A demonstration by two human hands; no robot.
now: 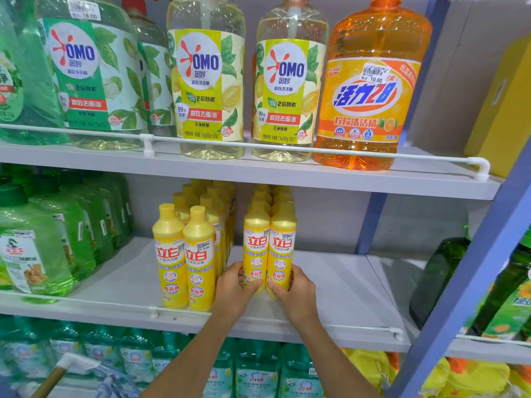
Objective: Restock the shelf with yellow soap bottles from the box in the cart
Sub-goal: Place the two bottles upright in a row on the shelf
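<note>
The fingers (253, 284) of the left hand (234, 287) were wrapped round a yellow plastic soap bottle (255, 248), and those of the right hand (294, 291) round the second yellow bottle (282, 248) touching it. Both were held upright on the grey metal shelf (344, 282).

Top shelf: I read "OMO" on the green-label bottle (86, 76); its white sticker (84, 10) shows 19.00. The pale yellow bottles (205, 81) read "OMO" and "99%". The orange bottle (370, 93) reads "活力28", price tag (375, 73) 10.00. Middle shelf: the yellow soap bottles (257, 248) read "立白" and "食品用".
</note>
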